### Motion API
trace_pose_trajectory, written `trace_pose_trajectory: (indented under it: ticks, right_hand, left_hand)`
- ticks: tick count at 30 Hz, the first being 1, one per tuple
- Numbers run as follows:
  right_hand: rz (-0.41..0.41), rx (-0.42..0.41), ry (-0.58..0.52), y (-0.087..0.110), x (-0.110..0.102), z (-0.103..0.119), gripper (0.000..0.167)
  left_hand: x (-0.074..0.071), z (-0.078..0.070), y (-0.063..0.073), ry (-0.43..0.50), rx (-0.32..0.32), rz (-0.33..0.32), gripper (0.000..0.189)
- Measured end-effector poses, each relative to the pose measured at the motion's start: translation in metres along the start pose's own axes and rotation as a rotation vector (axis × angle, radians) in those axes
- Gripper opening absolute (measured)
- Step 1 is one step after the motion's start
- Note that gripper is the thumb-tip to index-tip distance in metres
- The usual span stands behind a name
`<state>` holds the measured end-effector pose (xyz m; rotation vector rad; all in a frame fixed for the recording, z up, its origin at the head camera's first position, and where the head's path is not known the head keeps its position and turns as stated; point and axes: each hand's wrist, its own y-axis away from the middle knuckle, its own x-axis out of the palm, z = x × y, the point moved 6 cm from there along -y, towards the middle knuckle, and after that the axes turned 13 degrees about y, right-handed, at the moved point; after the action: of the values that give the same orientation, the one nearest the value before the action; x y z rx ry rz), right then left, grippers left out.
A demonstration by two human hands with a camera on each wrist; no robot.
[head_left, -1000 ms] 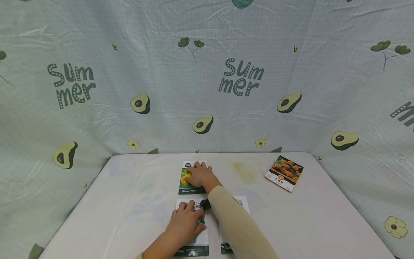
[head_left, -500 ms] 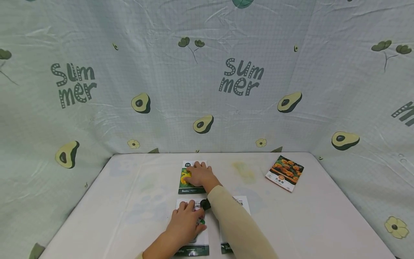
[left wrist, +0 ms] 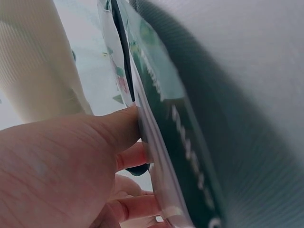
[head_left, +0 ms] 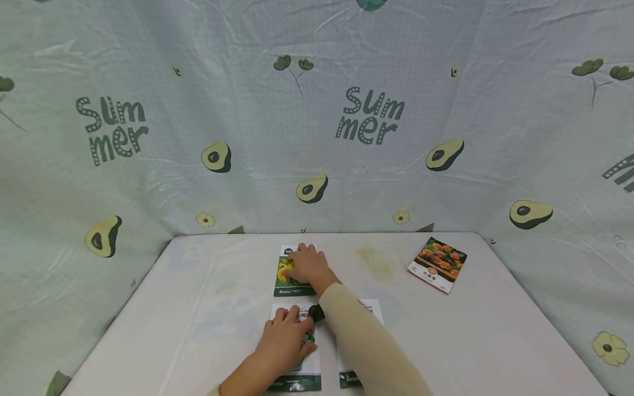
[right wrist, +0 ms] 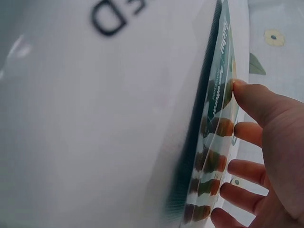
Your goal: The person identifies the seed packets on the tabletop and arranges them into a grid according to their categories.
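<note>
My left hand rests on a white seed packet with a dark green lower band, near the table's front. In the left wrist view its thumb and fingers touch the packet's printed face. Farther back, my right hand lies with spread fingers over a packet with yellow flowers; its right part is hidden beneath the hand. The right wrist view shows the fingertips against this packet's face. Another white packet lies partly hidden under the right sleeve.
A packet with orange flowers lies tilted at the back right of the white table. A pale cloth wall with avocado prints rises behind the table. The right forearm crosses over the front packets, with a small black object at its wrist.
</note>
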<state>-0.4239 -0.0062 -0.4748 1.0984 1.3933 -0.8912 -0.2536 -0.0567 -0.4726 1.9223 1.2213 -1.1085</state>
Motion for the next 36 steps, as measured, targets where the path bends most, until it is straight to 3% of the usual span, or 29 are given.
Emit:
trace_pose_trajectory:
  ticks: [12, 21, 36]
  right_hand:
    - [-0.032, -0.014, -0.016, 0.004, -0.007, -0.002, 0.056]
    - [-0.048, -0.009, -0.162, 0.012, -0.013, -0.015, 0.051]
    - [-0.224, 0.025, -0.431, 0.025, -0.030, -0.049, 0.044]
  left_hand:
    - [0.000, -0.001, 0.001, -0.019, -0.001, -0.008, 0.026]
    - [0.002, -0.001, -0.002, -0.024, -0.037, 0.021, 0.028]
    - [0.004, 0.000, -0.004, -0.053, -0.069, 0.027, 0.038]
